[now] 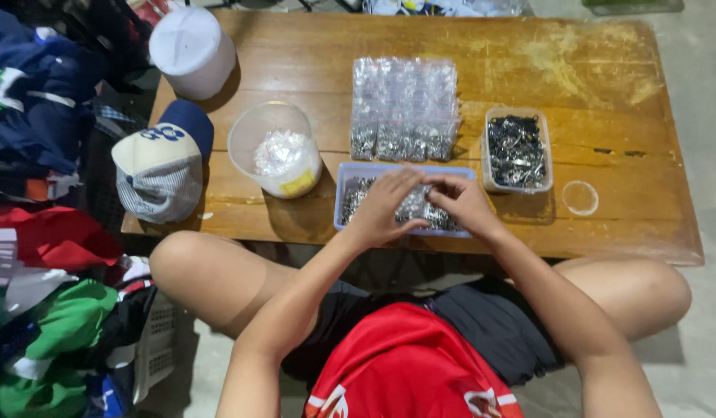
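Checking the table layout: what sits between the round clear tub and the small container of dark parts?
In the head view, a row of small clear bags of metal bits lies between the round tub and the dark-parts container.

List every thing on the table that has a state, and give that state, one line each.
Blue tray: open, holds small metal parts, both hands over it.
Clear tub: lidless, full of dark parts.
Round lid: off, lying flat.
Plastic cup: open, tipped sideways.
White container: upside down.
Small bags: filled, laid in rows.
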